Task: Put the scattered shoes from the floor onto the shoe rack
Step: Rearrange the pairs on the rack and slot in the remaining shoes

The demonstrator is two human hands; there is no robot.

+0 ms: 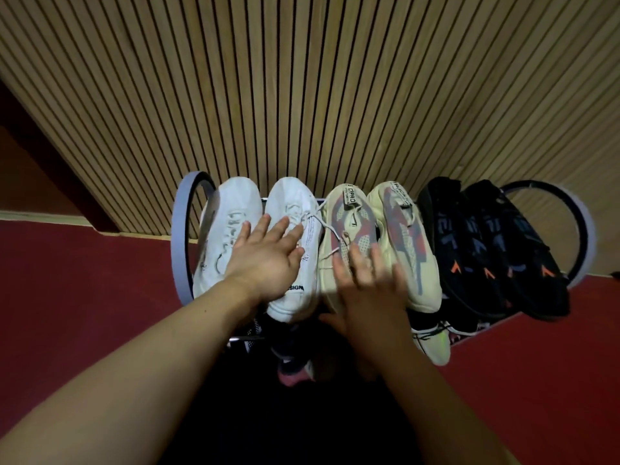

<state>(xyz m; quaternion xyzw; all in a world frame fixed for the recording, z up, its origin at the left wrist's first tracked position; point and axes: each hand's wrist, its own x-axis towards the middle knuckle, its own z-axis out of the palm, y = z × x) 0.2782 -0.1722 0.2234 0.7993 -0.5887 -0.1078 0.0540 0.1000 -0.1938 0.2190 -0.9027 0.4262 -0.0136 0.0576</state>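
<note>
While six shoes sit side by side on the top tier of the shoe rack (179,236), both hands are spread flat and grip nothing. The left hand (265,260) rests across the white pair (295,203) at the rack's left end. The right hand (369,286), blurred, lies over the cream pair (345,209) mid-rack, probably squaring the row. The black pair (469,229) fills the right end, and more shoes (432,337) show on the tier below.
</note>
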